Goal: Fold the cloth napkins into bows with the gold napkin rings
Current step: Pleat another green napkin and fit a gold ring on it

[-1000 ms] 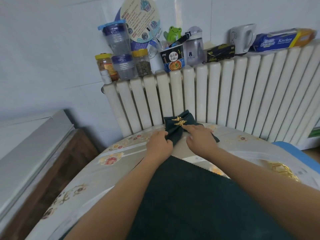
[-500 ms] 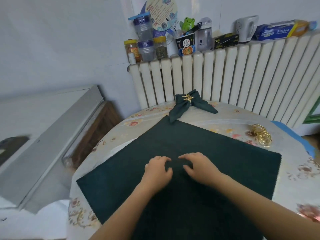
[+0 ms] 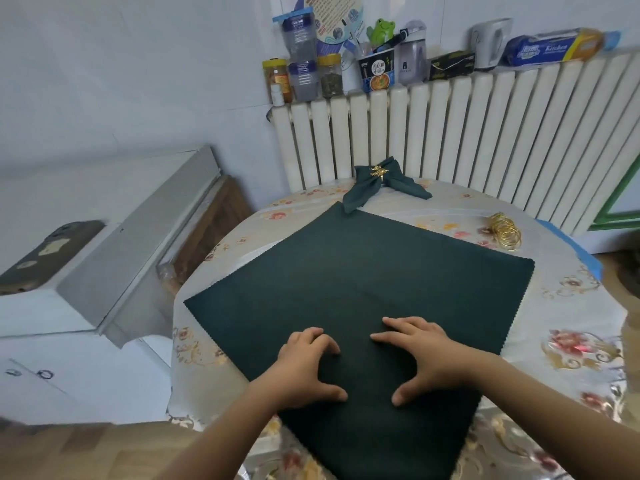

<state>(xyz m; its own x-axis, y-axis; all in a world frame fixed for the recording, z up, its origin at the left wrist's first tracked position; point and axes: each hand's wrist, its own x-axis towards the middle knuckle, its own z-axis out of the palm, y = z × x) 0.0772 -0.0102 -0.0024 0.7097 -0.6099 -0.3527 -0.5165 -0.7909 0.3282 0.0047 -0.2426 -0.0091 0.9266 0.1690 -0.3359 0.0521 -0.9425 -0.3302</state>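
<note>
Napkin [image 3: 363, 289] number two — a dark green cloth square — is lying spread flat as a diamond on the round table [image 3: 571, 306], one corner pointing toward the radiator [image 3: 485, 133] and the near corner hanging toward the person. Both hands are resting on its lower middle. The left hand [image 3: 308, 365] is pressing down with fingers arched and thumb splayed; the right hand [image 3: 419, 355] is doing the same just beside it, fingers spread. Neither is pinching a fold, so both are reading as open and holding nothing.

At the far edge of the table a finished bow [image 3: 381, 183] is sitting with a gold leaf ring [image 3: 377, 170] cinched round its middle, its tail touching the far corner of the flat cloth. A loose pile of gold napkin rings [image 3: 505, 232] is waiting to the right, well apart from the hands.

Judging from this, the folding of the second cloth is only starting. Several risks are looming. The tablecloth is looking glossy, so the napkin may be sliding as the hands gather it, skewing the pleats. Dragging the far corner could be tugging the finished bow out of shape. The near corner is overhanging the table edge — its weight could be pulling the cloth down once the hands lift. A wide sweep rightward could be scattering the rings.
</note>
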